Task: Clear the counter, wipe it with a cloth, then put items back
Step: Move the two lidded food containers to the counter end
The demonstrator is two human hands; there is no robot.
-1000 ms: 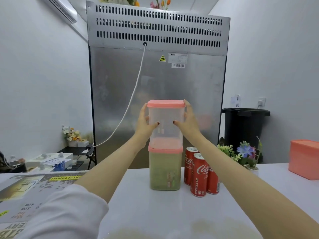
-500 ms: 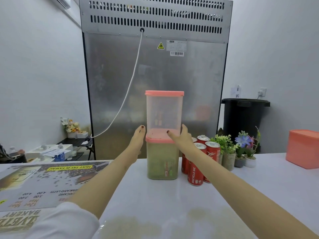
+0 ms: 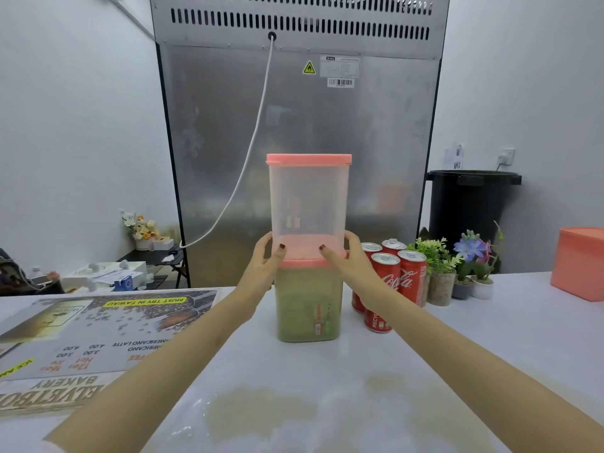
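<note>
A clear empty container (image 3: 309, 201) with a pink lid stands stacked on a container of green powder (image 3: 307, 305), also pink-lidded, at the middle of the white counter (image 3: 327, 371). My left hand (image 3: 265, 260) and right hand (image 3: 351, 261) grip the stack from either side at the seam. Both thumbs press the front of the clear container's base and the fingers wrap behind it.
Several red cola cans (image 3: 407, 279) stand just right of the stack, then small potted plants (image 3: 439, 276) and a pink box (image 3: 578, 263). A menu poster (image 3: 98, 328) lies on the left. A brownish stain (image 3: 261, 410) marks the near counter. Behind stand a steel fridge (image 3: 294, 109) and black bin (image 3: 470, 204).
My hands slid down from the clear container's sides to the seam between the two containers. The clear container now sits on the green one. The view tilted down.
</note>
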